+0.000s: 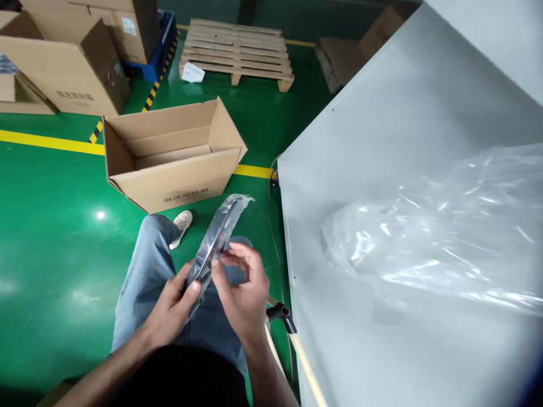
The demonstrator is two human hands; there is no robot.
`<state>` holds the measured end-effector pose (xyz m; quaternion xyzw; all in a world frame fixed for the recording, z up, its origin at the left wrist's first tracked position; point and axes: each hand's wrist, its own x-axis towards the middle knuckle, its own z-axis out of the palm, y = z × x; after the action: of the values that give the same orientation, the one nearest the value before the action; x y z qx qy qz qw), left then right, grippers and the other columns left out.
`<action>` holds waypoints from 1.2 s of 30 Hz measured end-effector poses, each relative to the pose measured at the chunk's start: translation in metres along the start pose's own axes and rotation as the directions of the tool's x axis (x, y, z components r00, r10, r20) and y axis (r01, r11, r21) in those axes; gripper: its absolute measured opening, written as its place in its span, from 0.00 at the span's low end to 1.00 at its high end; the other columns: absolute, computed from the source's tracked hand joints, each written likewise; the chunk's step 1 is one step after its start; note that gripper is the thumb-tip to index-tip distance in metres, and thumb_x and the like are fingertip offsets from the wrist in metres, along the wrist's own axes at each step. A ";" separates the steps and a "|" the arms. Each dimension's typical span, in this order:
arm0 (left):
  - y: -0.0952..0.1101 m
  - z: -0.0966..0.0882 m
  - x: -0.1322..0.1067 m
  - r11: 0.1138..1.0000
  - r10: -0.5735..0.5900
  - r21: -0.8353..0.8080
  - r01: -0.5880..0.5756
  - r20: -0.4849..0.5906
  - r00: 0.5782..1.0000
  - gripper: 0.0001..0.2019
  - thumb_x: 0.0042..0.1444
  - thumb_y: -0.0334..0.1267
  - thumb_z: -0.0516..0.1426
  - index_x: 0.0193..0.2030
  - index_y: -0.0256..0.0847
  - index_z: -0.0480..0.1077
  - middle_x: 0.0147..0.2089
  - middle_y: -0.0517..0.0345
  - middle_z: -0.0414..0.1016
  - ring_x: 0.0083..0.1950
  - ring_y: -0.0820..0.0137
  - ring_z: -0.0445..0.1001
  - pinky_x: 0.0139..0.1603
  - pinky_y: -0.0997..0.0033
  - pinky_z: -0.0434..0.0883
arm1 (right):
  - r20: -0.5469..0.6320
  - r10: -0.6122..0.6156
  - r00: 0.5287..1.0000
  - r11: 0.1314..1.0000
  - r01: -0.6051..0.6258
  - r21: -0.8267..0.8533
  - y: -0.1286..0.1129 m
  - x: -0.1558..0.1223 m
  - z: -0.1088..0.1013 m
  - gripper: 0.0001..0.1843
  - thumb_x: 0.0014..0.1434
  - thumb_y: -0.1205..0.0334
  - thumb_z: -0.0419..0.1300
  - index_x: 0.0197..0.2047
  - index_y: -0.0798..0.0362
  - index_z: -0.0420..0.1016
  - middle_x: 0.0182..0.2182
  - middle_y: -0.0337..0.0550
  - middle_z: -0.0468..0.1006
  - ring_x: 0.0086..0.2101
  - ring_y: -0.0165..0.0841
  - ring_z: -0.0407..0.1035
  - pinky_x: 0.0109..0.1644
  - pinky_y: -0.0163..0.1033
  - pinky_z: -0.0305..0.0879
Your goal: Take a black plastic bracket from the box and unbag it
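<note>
A long, dark, flat part in a clear plastic bag is tilted in front of my lap. My left hand is closed around its lower end, with the thumb on top. At the bag's right edge is my right hand, its thumb against the plastic and its fingers curled. It appears to pinch the bag's edge; its fingertips are partly hidden. What the dark part inside is, I cannot make out through the shiny wrap.
An open cardboard box stands on the green floor ahead of my knees. Right of me is a grey tabletop bearing clear plastic bags. A pipe frame stands beside my right arm. Farther off are a wooden pallet and more boxes.
</note>
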<state>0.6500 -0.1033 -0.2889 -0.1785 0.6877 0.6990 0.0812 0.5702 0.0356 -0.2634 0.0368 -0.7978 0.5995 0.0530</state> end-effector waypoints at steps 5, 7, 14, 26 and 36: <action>0.003 0.002 -0.001 0.992 0.050 0.116 -0.052 0.019 0.999 0.27 0.70 0.55 0.55 0.68 0.42 0.72 0.53 0.49 0.82 0.54 0.58 0.79 0.62 0.58 0.74 | 0.002 0.044 0.999 0.999 -0.044 -0.030 -0.007 0.000 0.001 0.03 0.59 0.64 0.67 0.38 0.48 0.78 0.33 0.39 0.83 0.33 0.34 0.79 0.42 0.40 0.78; 0.004 0.003 -0.001 0.984 0.084 0.156 -0.086 0.019 0.996 0.27 0.70 0.53 0.56 0.69 0.42 0.71 0.60 0.48 0.80 0.59 0.56 0.78 0.67 0.57 0.70 | -0.017 0.044 0.999 0.997 -0.045 -0.060 -0.008 -0.002 0.000 0.02 0.59 0.65 0.66 0.34 0.49 0.78 0.31 0.38 0.83 0.31 0.33 0.78 0.41 0.39 0.77; 0.005 0.005 0.002 0.973 0.133 0.187 -0.133 0.009 0.991 0.27 0.71 0.53 0.55 0.69 0.40 0.70 0.62 0.46 0.79 0.60 0.55 0.78 0.66 0.55 0.71 | 0.079 0.137 0.987 0.990 -0.138 0.007 -0.006 -0.005 -0.007 0.06 0.59 0.59 0.69 0.40 0.49 0.80 0.33 0.40 0.86 0.31 0.35 0.81 0.40 0.39 0.78; 0.001 0.008 0.002 0.954 0.152 0.264 -0.144 -0.008 0.988 0.27 0.69 0.50 0.56 0.70 0.40 0.69 0.65 0.46 0.77 0.64 0.56 0.76 0.67 0.56 0.70 | 0.043 0.078 0.996 0.990 -0.072 -0.120 -0.006 -0.007 -0.002 0.05 0.59 0.64 0.63 0.32 0.49 0.79 0.29 0.39 0.84 0.30 0.34 0.79 0.39 0.37 0.75; -0.008 -0.006 0.008 0.972 -0.214 -0.159 0.171 -0.317 0.924 0.30 0.63 0.64 0.60 0.56 0.38 0.79 0.57 0.45 0.82 0.66 0.52 0.75 0.65 0.58 0.74 | 0.111 0.287 0.951 0.910 -0.307 0.279 0.024 0.009 -0.020 0.07 0.61 0.58 0.60 0.32 0.49 0.70 0.28 0.36 0.75 0.29 0.32 0.74 0.41 0.43 0.80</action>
<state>0.6463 -0.1103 -0.2989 -0.3653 0.6241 0.6903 0.0211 0.5588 0.0618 -0.2791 -0.0574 -0.6977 0.7105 -0.0716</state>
